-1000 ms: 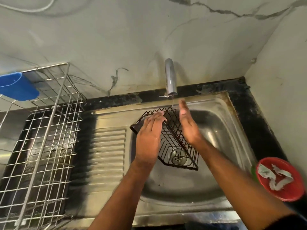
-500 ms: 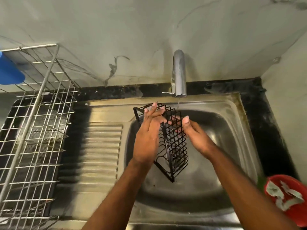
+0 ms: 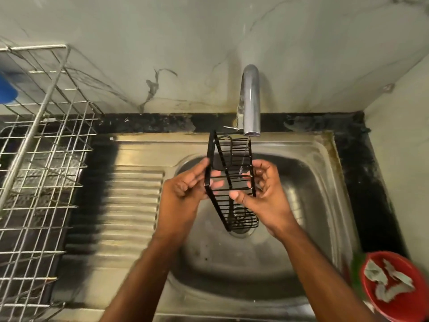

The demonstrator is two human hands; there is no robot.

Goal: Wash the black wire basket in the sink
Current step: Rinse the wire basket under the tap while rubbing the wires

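Basket [image 3: 232,180] held mid-sink [image 3: 325,205], both hands.

Head view, steeply down, close.

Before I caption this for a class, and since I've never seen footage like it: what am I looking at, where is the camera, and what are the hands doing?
There is no machine here. A person wears a wide-angle camera on the head, so the single view looks forward and down over their own arms.

Both hands hold the black wire basket above the steel sink. The left hand grips its left frame edge; the right hand holds its right side, thumb across the front wires. A thin stream of water falls from the tap onto the basket.

Around it: a ribbed draining board left of the basin, a silver wire dish rack further left, a blue object at the left edge, and a red bowl holding crumpled scraps at the lower right.
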